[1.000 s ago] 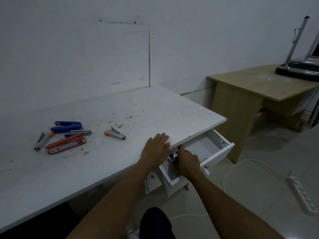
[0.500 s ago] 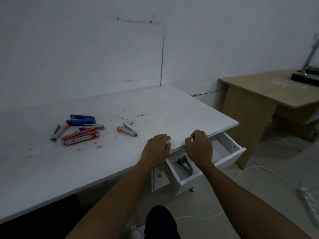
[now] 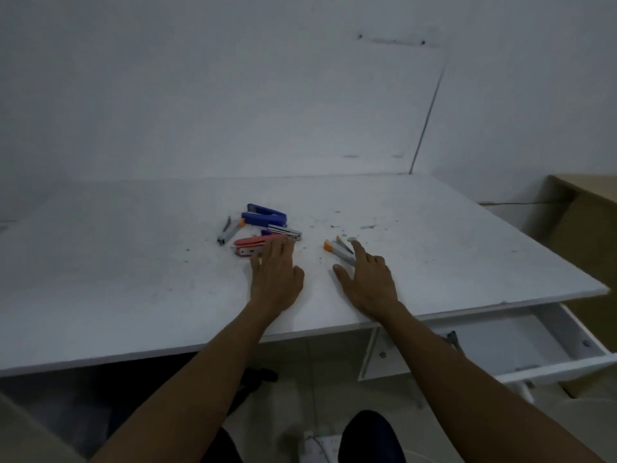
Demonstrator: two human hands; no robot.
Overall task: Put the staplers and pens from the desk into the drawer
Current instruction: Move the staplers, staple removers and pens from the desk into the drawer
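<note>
Several staplers lie mid-desk: a blue stapler (image 3: pixel 266 216), a red stapler (image 3: pixel 248 246), a grey stapler with an orange end (image 3: pixel 230 230), and a small grey-and-orange stapler (image 3: pixel 339 249) to the right. My left hand (image 3: pixel 277 272) is open, its fingertips over the red stapler's right end. My right hand (image 3: pixel 369 280) is open, fingers spread, index finger beside the small grey-and-orange stapler. The white drawer (image 3: pixel 554 365) stands pulled out under the desk's right front edge, with a dark item (image 3: pixel 453 339) partly hidden inside behind my right forearm.
The white desk (image 3: pixel 133 279) meets a white wall at the back. A wooden desk (image 3: pixel 587 208) stands to the right. Specks of dirt dot the desktop near the staplers. My knees and the tiled floor show below the desk edge.
My right hand left the drawer and both hands moved forward across the desk to the staplers. The view has swung left, so the drawer sits at the lower right.
</note>
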